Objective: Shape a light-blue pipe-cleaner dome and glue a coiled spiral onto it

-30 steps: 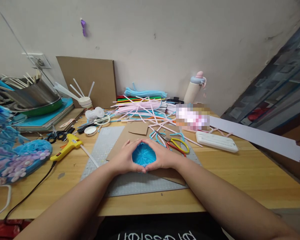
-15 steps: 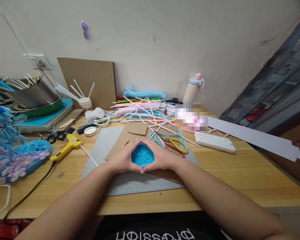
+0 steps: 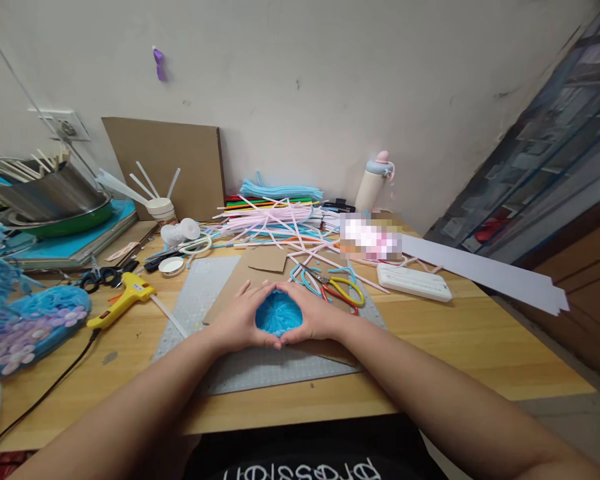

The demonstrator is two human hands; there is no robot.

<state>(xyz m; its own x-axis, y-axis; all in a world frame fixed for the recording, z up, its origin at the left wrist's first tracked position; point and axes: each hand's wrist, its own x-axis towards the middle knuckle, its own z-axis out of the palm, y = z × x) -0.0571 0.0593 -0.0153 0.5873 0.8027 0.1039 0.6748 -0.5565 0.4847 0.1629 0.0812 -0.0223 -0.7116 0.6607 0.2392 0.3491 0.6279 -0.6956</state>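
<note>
My left hand (image 3: 243, 316) and my right hand (image 3: 313, 313) curve around a round blue fuzzy piece (image 3: 279, 315), seemingly made of pipe cleaners, with strands running out from its centre. Fingertips meet at its far side and thumbs at its near side, so its outer edge is hidden. Beneath lies a cardboard sheet (image 3: 230, 283) on a grey cutting mat (image 3: 250, 377). Just beyond my right hand are pliers with red and yellow handles (image 3: 347, 292) and bent light-blue pipe cleaners (image 3: 300, 272).
A yellow glue gun (image 3: 123, 303) with a black cord and black scissors (image 3: 100, 277) lie left, near a flowered blue piece (image 3: 35, 330). Piled pipe cleaners (image 3: 270, 217) are at the back. A white power strip (image 3: 414, 281) and a bottle (image 3: 373, 183) stand right.
The camera view has turned slightly, so the table and objects appear shifted left. Both hands keep the same hold around the blue piece.
</note>
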